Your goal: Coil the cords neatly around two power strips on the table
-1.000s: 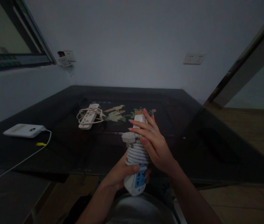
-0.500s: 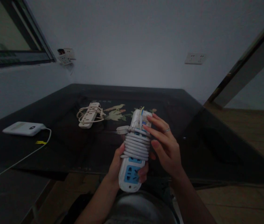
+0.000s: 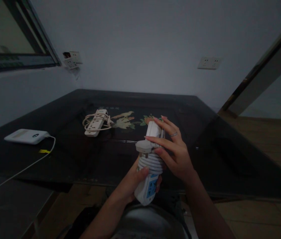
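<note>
My left hand point(image 3: 134, 179) is closed around the lower half of a white power strip point(image 3: 142, 193) with blue socket faces. Its white cord point(image 3: 150, 163) is wound in several tight turns about the middle, and the white plug point(image 3: 144, 146) sticks out to the left above the coil. My right hand point(image 3: 171, 147), with a ring on one finger, grips the upper part from the right. Its fingers lie across the strip's top end and the plug, with the thumb near the coil. The strip is tilted on its side, so most sockets are hidden.
Another white power strip point(image 3: 96, 124) with a loosely looped cord lies on the black table point(image 3: 81, 159). Farther left is a white power bank point(image 3: 26, 136) with a cable point(image 3: 34, 162) running off the table edge. Wall sockets point(image 3: 209, 63) are behind.
The power strip has been turned about its length, so its blue sockets now face right. Its plug has moved right, and my right hand's fingers have come onto the plug and top end.
</note>
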`<state>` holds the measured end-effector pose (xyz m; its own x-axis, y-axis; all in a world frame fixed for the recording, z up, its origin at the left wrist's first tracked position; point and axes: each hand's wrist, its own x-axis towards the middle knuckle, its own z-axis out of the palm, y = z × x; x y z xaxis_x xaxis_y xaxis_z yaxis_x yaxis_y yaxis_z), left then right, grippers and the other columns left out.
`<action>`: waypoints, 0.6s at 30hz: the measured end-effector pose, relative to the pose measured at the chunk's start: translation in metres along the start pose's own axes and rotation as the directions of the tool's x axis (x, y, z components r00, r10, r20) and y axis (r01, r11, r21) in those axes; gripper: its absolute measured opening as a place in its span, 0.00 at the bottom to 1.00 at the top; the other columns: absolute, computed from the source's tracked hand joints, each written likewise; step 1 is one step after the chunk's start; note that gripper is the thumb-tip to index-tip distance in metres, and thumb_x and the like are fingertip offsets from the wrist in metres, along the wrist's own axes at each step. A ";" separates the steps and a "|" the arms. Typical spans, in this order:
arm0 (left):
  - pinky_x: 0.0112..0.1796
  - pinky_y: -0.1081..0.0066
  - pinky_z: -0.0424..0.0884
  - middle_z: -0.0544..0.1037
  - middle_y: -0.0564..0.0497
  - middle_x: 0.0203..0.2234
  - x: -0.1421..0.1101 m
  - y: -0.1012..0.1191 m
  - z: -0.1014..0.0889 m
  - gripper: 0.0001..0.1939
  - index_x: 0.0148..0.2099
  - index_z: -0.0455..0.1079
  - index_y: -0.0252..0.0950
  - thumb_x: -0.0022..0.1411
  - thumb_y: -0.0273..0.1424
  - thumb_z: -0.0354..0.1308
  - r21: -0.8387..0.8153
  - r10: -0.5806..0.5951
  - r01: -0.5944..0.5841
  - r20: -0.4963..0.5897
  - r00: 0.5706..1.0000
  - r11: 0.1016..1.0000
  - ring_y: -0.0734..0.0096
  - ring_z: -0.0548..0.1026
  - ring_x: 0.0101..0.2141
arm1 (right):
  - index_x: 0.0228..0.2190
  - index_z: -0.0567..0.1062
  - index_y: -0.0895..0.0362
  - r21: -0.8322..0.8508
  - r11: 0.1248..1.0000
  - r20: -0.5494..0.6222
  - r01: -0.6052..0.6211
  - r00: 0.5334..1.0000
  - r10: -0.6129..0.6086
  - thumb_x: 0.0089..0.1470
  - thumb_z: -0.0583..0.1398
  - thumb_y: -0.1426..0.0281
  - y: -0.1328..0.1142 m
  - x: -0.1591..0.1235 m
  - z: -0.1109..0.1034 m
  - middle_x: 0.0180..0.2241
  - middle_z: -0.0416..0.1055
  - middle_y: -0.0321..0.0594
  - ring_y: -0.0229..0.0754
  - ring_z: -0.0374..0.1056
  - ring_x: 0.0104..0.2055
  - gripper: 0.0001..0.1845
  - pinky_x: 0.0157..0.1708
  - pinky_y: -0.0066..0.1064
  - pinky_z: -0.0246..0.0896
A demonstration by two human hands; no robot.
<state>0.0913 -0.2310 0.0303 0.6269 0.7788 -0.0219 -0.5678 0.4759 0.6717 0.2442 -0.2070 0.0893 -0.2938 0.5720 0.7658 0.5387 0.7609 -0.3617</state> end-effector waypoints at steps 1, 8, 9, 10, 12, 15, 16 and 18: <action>0.23 0.73 0.69 0.73 0.50 0.27 -0.001 0.000 0.000 0.32 0.49 0.61 0.38 0.45 0.44 0.69 0.006 0.002 -0.002 0.017 1.000 1.000 0.71 0.72 0.24 | 0.48 0.73 0.47 0.005 1.000 0.002 -0.001 1.000 0.001 0.58 0.56 0.67 0.000 0.000 0.000 0.62 0.55 0.35 0.49 0.45 0.65 0.16 0.61 0.54 0.45; 0.23 0.74 0.69 0.72 0.52 0.26 -0.001 0.002 0.000 0.30 0.49 0.60 0.37 0.47 0.40 0.68 0.015 -0.009 0.009 -0.003 1.000 1.000 0.72 0.72 0.23 | 0.43 0.76 0.49 0.038 0.999 -0.055 -0.028 0.998 0.030 0.59 0.54 0.69 -0.002 0.000 0.010 0.60 0.57 0.36 0.49 0.46 0.65 0.14 0.61 0.53 0.45; 0.22 0.74 0.69 0.72 0.53 0.25 -0.001 0.002 -0.001 0.29 0.49 0.60 0.37 0.48 0.40 0.67 0.014 -0.017 0.017 -0.016 1.000 1.000 0.72 0.72 0.23 | 0.44 0.76 0.49 0.044 0.998 -0.059 -0.036 0.998 0.038 0.59 0.54 0.70 -0.002 0.000 0.012 0.60 0.58 0.37 0.49 0.46 0.65 0.14 0.61 0.53 0.44; 0.22 0.74 0.69 0.72 0.53 0.24 0.000 0.002 -0.001 0.29 0.49 0.59 0.37 0.48 0.40 0.67 0.016 -0.022 0.022 -0.026 0.999 1.000 0.72 0.72 0.22 | 0.44 0.76 0.50 0.051 0.998 -0.060 -0.044 0.997 0.047 0.59 0.53 0.71 -0.002 -0.001 0.015 0.59 0.59 0.37 0.49 0.45 0.65 0.14 0.61 0.53 0.44; 0.21 0.73 0.69 0.72 0.53 0.23 0.000 0.001 -0.003 0.29 0.48 0.59 0.37 0.48 0.41 0.67 0.022 -0.029 0.030 -0.040 0.999 0.999 0.71 0.72 0.21 | 0.44 0.75 0.51 0.071 0.996 -0.052 -0.051 0.997 0.055 0.59 0.53 0.72 -0.002 -0.003 0.019 0.58 0.62 0.39 0.49 0.44 0.66 0.15 0.61 0.53 0.45; 0.21 0.73 0.70 0.72 0.52 0.23 0.001 0.000 -0.003 0.28 0.45 0.60 0.36 0.47 0.42 0.67 0.026 -0.042 0.044 -0.066 0.997 0.999 0.71 0.72 0.21 | 0.45 0.74 0.53 0.097 0.994 -0.044 -0.047 0.998 0.052 0.59 0.52 0.73 -0.003 -0.006 0.021 0.56 0.64 0.41 0.49 0.42 0.67 0.15 0.62 0.54 0.44; 0.21 0.73 0.70 0.72 0.52 0.23 0.001 0.000 -0.002 0.28 0.44 0.60 0.36 0.46 0.41 0.68 0.024 -0.044 0.046 -0.070 0.997 0.999 0.71 0.72 0.21 | 0.45 0.74 0.53 0.099 0.994 -0.042 -0.048 0.998 0.053 0.60 0.52 0.73 -0.003 -0.007 0.021 0.56 0.64 0.40 0.49 0.41 0.67 0.16 0.62 0.55 0.44; 0.21 0.73 0.70 0.72 0.52 0.22 0.001 0.000 -0.001 0.28 0.43 0.60 0.36 0.46 0.41 0.68 0.025 -0.046 0.048 -0.070 0.996 0.999 0.71 0.72 0.20 | 0.45 0.74 0.52 0.099 0.993 -0.036 -0.061 0.997 0.065 0.60 0.51 0.72 -0.003 -0.009 0.021 0.56 0.65 0.39 0.49 0.39 0.67 0.16 0.62 0.56 0.43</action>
<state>0.0917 -0.2304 0.0296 0.6138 0.7825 -0.1048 -0.5232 0.5026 0.6882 0.2282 -0.2083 0.0720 -0.2301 0.6088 0.7592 0.4746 0.7513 -0.4586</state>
